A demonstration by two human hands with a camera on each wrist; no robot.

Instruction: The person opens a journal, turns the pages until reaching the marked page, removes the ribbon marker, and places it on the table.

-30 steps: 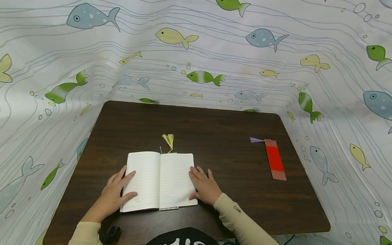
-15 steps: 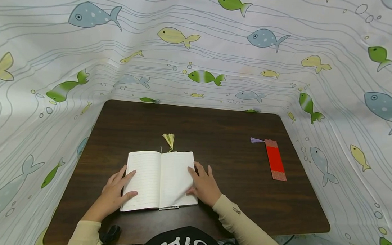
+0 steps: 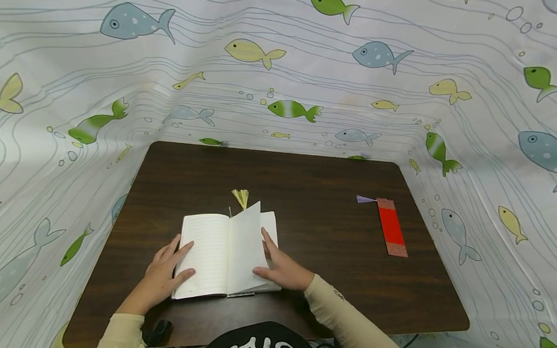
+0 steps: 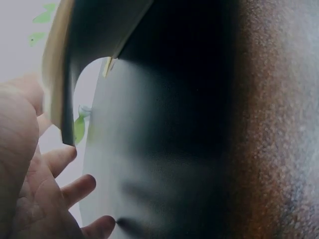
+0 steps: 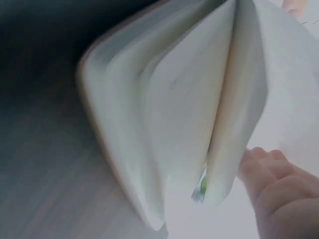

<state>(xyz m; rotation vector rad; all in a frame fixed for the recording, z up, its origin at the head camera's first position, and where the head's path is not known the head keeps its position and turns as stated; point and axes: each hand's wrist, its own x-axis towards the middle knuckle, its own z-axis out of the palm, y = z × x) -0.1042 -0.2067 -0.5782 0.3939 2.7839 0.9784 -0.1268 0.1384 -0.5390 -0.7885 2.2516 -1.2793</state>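
Right hand's grip (image 3: pixel 282 266) holding a lifted page (image 3: pixel 248 250): thumb laid over its face, index finger at the right edge. Page stands tilted over the right half of an open notebook (image 3: pixel 204 258), near side of the desk (image 3: pixel 315 190), left of centre. Left hand's grip (image 3: pixel 157 282) slack, fingers spread and fairly straight; thumb and index finger rest on the left page, remaining fingers past its outer edge. Left page faintly lined. Yellow tassel (image 3: pixel 241 198) out beyond the notebook's far edge. Well apart to the right, a red bookmark (image 3: pixel 392 226) lying flat, purple tassel (image 3: pixel 365 199) pointing left. Small black object (image 3: pixel 158 333) near left, by the left sleeve (image 3: pixel 123 332). Fish-print cloth (image 3: pixel 318 78) behind and along both sides.
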